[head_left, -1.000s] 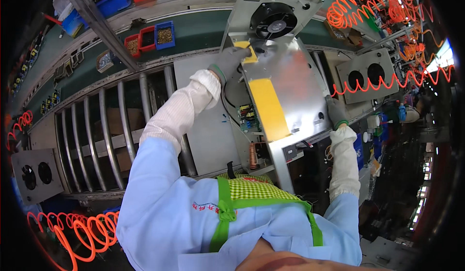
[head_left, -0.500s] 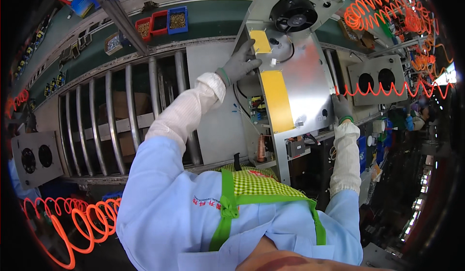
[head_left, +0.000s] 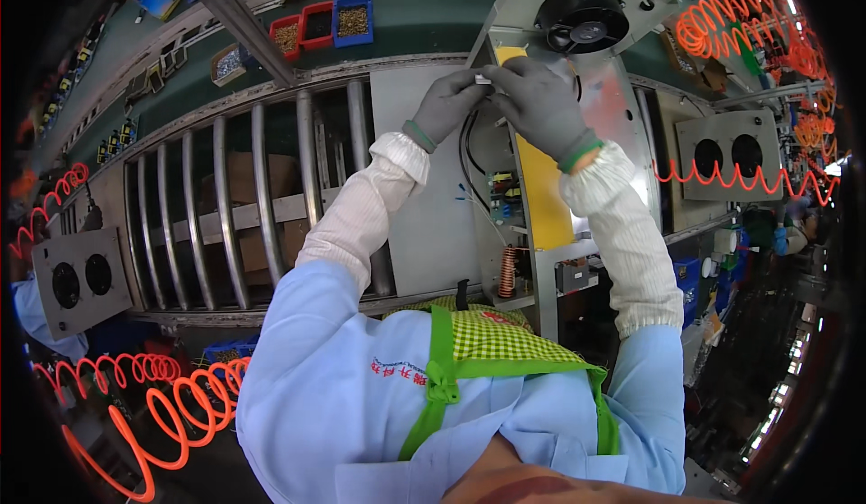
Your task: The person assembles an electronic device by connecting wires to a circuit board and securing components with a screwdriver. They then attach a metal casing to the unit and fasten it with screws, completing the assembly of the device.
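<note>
Both my hands wear grey gloves and meet over the left edge of a metal cabinet panel [head_left: 622,98]. Between their fingertips shows a small white connector [head_left: 483,79]. My left hand [head_left: 446,105] pinches it from the left, fingers closed. From the other side my right hand [head_left: 541,107] closes on it, covering part of a yellow sheet [head_left: 544,193] on the panel. Black cables [head_left: 466,148] run up from the cabinet's inside toward my fingers; their upper ends are hidden. A black fan [head_left: 582,19] is mounted at the panel's far end.
A roller conveyor [head_left: 221,206] lies to the left, with a grey plate [head_left: 424,233] beside the cabinet. Blue and red bins [head_left: 352,22] of small parts stand beyond. Orange coiled hoses [head_left: 722,31] hang right and lower left. Two-fan panels [head_left: 729,154] stand at both sides.
My hands have left the panel's two side edges and come together at its far left. They now grip the white connector. The black cables have lifted toward the hands.
</note>
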Available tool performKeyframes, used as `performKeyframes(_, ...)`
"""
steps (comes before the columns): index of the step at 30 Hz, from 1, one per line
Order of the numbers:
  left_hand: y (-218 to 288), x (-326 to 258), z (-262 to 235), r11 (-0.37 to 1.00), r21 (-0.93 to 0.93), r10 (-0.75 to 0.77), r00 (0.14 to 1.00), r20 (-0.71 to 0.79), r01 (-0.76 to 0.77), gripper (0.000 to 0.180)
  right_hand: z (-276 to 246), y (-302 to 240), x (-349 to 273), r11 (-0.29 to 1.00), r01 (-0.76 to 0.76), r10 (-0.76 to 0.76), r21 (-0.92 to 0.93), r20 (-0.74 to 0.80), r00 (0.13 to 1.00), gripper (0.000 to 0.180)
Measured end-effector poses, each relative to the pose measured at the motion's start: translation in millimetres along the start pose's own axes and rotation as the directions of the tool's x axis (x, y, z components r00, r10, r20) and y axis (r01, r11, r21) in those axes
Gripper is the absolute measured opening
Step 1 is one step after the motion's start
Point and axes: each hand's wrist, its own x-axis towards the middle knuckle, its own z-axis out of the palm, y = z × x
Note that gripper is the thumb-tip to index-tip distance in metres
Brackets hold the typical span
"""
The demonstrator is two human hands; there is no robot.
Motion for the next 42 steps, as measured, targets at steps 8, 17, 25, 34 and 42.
performKeyframes(8, 1, 16, 0, 0.889, 0.427, 0.190, 0.982, -0.013, -0.167, 0.023, 22, 3, 29, 0.918, -0.121, 0.181, -0.378, 0.128, 0.975, 0.015)
performKeyframes(17, 19, 20, 34, 0.987, 0.004, 0.160, 0.964, -0.211, -0.163, 0.028, 48, 33, 7, 0.482, -0.496, 0.639, 0.723, 0.097, 0.763, 0.019)
performKeyframes(25, -43, 35, -4, 0.978, 0.202, 0.117, 0.917, -0.381, -0.041, 0.026, 22, 85, -25, 0.693, -0.434, 0.604, 0.575, -0.135, 0.785, 0.030)
performKeyframes(34, -166, 92, 27, 0.948, 0.316, 0.040, 0.960, -0.278, 0.052, 0.023, 53, 141, -79, 0.849, -0.528, 0.498, -0.011, -0.315, 0.808, 0.023)
performKeyframes(42, -183, 100, 26, 0.997, 0.073, -0.005, 0.998, -0.064, 0.010, 0.024, 55, 143, -78, 0.842, -0.539, 0.504, -0.032, -0.309, 0.806, 0.022)
